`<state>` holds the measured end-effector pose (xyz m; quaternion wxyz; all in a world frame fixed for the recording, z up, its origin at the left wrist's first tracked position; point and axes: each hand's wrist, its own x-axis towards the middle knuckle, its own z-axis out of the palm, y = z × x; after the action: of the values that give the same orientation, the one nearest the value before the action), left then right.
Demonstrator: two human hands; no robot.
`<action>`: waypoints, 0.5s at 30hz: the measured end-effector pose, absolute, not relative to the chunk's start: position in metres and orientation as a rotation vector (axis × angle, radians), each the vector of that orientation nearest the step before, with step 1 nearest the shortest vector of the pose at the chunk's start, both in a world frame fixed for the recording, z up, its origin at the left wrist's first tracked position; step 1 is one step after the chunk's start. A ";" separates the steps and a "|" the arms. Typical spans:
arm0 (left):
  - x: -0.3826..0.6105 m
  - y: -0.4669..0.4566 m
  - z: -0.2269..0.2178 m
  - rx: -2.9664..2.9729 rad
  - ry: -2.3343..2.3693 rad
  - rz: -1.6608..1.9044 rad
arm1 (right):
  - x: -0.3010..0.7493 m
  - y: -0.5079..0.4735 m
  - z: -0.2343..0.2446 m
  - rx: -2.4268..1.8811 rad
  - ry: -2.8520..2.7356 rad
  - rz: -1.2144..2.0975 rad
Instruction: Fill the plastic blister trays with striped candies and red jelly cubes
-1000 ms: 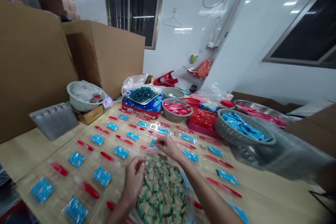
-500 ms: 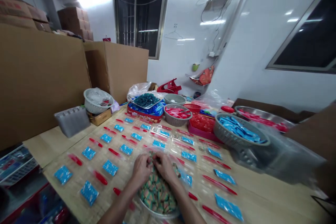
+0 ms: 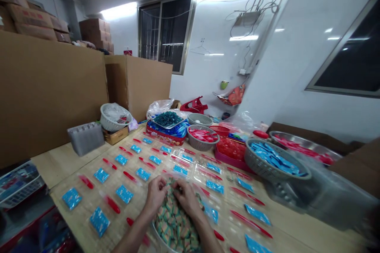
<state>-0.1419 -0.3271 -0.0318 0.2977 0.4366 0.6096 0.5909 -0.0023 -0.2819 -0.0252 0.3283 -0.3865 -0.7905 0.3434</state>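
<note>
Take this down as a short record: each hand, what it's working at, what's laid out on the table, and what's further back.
left hand: left hand, fingers in the top of a heap of striped candy pieces
right hand: right hand, beside the left, also at the heap
container: bowl under the heap, rim showing at lower left
table: rows of blue sachets and red plastic utensils on a woven mat
further back: grey basket of blue sachets, steel basin of red items, cardboard boxes

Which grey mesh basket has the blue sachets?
The large tilted basket at the right, heaped with blue sachets. The smaller grey basket left of it holds red pieces instead.
</note>
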 end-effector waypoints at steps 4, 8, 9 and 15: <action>-0.140 -0.325 -0.035 1.087 1.636 1.627 | 0.003 -0.273 -0.026 -0.943 -1.945 1.145; -0.134 -0.327 -0.037 1.013 1.552 1.589 | 0.011 -0.269 -0.024 -0.889 -1.686 1.364; -0.133 -0.328 -0.037 0.984 1.521 1.599 | 0.012 -0.272 -0.022 -0.869 -1.646 1.424; -0.142 -0.325 -0.035 0.941 1.257 1.506 | 0.002 -0.276 -0.027 -0.862 -1.643 1.521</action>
<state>-0.1419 -0.3252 -0.0353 0.4644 0.3830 0.5117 0.6130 0.0019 -0.2757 -0.0267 0.3629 -0.3347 -0.6381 0.5909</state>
